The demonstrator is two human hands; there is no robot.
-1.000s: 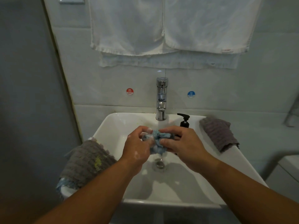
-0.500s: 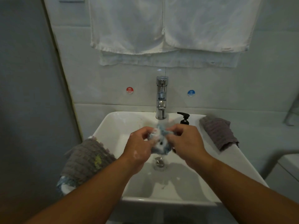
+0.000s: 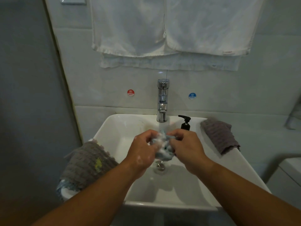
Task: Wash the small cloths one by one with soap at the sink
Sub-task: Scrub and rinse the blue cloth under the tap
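A small blue cloth (image 3: 163,146), bunched and foamy, sits under the running water of the chrome faucet (image 3: 162,101) over the white sink (image 3: 117,132). My left hand (image 3: 143,149) grips its left side and my right hand (image 3: 187,147) grips its right side, fingers curled into the cloth. Soap suds cling to my left hand. A black soap pump bottle (image 3: 185,123) stands behind my right hand on the sink's back rim.
A grey cloth pile with a yellow spot (image 3: 88,163) lies on the sink's left edge over a blue-white cloth (image 3: 65,187). Another grey cloth (image 3: 219,136) lies on the right rim. White towels (image 3: 171,30) hang above. The drain plug (image 3: 159,165) sits below my hands.
Both hands have lifted the cloth a little toward the faucet and into the water stream. More white foam shows on the cloth now.
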